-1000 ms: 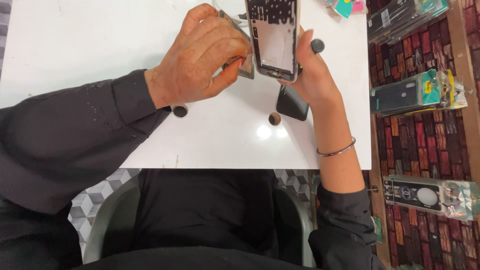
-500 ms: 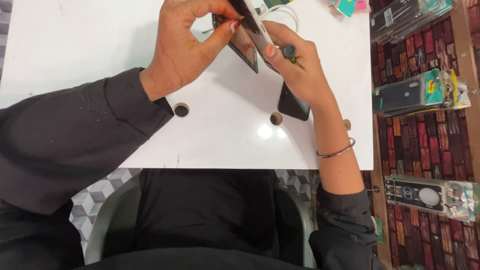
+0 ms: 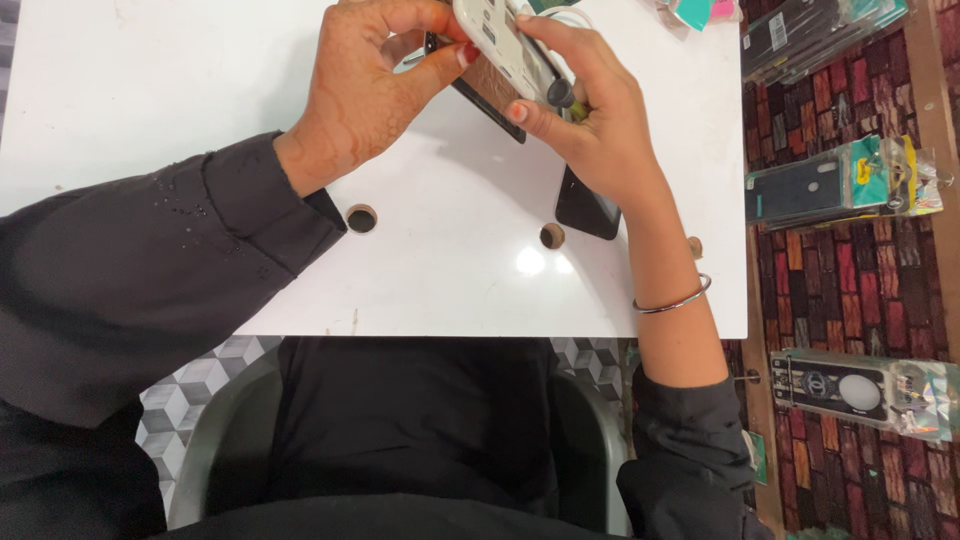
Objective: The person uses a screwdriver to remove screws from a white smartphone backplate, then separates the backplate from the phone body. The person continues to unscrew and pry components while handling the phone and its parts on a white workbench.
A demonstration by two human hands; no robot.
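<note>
We see both hands at the bench's [image 3: 150, 90] far edge. The left hand [image 3: 365, 95] and right hand [image 3: 595, 130] each grip a white phone frame [image 3: 500, 45], tilted above a dark phone panel [image 3: 485, 90].

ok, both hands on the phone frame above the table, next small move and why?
Probably steady the phone frame with the left hand and let the right hand work it; it is tilted, clear of the white table, pinched only at the fingertips.

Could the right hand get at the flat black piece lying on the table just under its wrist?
Probably yes. The black piece lies bare beside the right hand, but that hand would first have to let go of the white phone frame.
</note>
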